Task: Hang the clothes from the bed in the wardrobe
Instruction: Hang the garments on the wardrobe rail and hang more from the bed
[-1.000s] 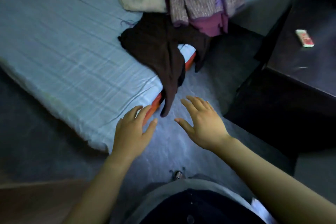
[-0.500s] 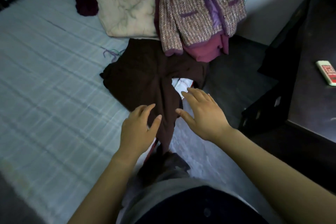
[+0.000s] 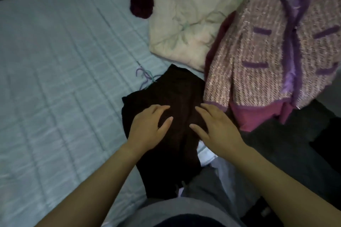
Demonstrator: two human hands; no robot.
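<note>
The bed (image 3: 55, 72) stretches left of your fingers. Your left hand (image 3: 147, 129) and right hand (image 3: 217, 129) lie flat, grasping nothing, on the brown garment (image 3: 177, 88) overhanging the edge.

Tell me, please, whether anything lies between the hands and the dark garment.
Nothing visible does: the left hand and right hand are spread open over the dark garment. The tweed jacket lies at its right edge, clear of both hands.

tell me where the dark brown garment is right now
In the head view, the dark brown garment lies at the near right edge of the bed, beneath the left hand and right hand, with the pink tweed jacket just right of it.
</note>
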